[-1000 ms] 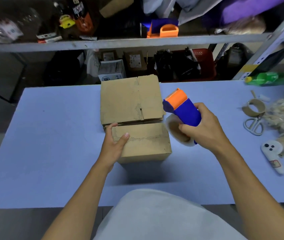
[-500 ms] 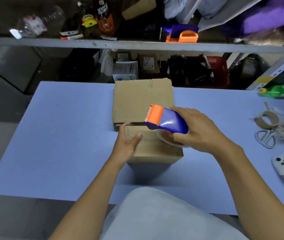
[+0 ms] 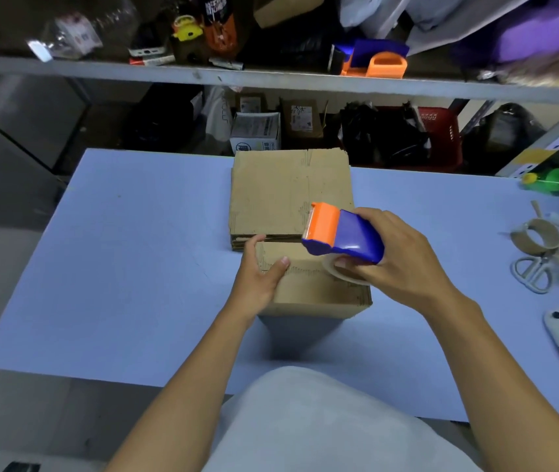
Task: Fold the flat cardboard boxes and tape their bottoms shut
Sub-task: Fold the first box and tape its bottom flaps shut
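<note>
The person wears a pale grey garment [image 3: 322,427]; both forearms are bare.

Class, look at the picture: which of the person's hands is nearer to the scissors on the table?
The right. The right hand grips the tape dispenser over the box, partway toward the scissors; the left hand rests on the box's far side from them.

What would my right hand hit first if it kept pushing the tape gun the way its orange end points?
Probably the left hand, whose fingers rest on the box just ahead of the tape gun held by the right hand. Depth is unclear; it might pass above them toward the flat stack.
</note>
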